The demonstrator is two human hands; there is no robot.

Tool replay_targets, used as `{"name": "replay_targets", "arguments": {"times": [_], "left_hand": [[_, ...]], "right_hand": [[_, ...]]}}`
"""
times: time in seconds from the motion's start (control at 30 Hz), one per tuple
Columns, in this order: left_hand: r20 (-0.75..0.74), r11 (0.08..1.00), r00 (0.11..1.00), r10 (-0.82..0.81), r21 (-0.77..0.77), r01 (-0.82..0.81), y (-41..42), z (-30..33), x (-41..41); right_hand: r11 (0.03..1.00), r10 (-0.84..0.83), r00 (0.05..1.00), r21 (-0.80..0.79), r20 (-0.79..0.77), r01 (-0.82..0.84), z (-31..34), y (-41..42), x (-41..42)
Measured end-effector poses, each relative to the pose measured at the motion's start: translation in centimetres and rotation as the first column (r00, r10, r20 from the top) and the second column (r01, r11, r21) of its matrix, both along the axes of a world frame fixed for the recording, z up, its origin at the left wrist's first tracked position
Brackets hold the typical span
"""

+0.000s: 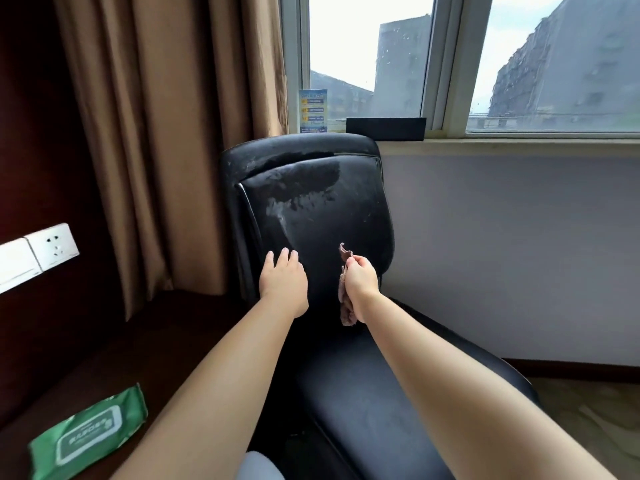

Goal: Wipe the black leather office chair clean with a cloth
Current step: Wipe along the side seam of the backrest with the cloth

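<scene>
while the right hand point(360, 277) pinches one brownish cloth point(346, 306) at its top corner, fingers curled round it, the rest of the cloth hangs below the fist, just in front of the chair point(322, 209) back's lower part. the left hand point(282, 278) lies beside it, fingers straight and slightly apart, tips touching the chair back. above both hands the back shows one damp wiped patch. left of the chair lies one green wipes pack point(86, 431); behind it hangs a curtain point(173, 133).
</scene>
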State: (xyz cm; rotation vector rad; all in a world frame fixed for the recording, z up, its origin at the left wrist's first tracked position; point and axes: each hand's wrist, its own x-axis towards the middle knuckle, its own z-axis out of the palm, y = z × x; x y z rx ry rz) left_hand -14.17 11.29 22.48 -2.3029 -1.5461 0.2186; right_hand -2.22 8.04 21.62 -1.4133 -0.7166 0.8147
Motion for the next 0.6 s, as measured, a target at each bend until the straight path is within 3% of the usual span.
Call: {"name": "replay_targets", "arguments": {"times": [0.6], "left_hand": [[0.154,0.976,0.984,-0.089,-0.182,0.116,-6.5,-5.5,0.5]], "right_hand": [[0.998,-0.012,0.996,-0.070,-0.087,0.006,-6.0,-7.0,1.7]]}}
